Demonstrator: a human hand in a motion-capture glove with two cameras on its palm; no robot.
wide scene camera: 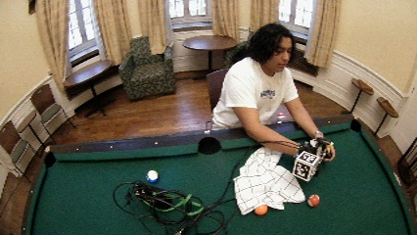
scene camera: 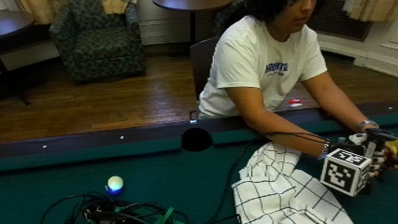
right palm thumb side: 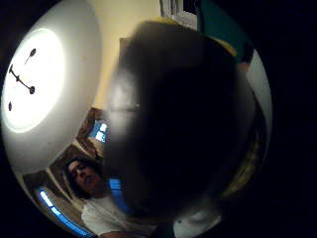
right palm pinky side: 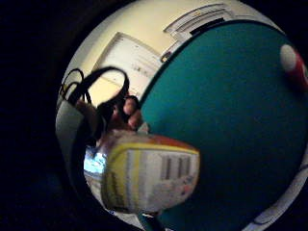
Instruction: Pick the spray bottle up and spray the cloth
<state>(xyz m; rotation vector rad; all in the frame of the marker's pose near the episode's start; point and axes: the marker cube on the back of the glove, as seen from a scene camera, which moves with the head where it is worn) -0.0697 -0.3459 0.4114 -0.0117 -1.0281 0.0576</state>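
The gloved right hand (scene camera: 373,149) is curled round the spray bottle (right palm pinky side: 149,175), held above the green felt (wide scene camera: 84,200). The checked cloth (scene camera: 280,191) lies flat just beside that hand, toward table centre, so the nozzle must turn that way. The bottle's axis is unclear. No containers are visible.
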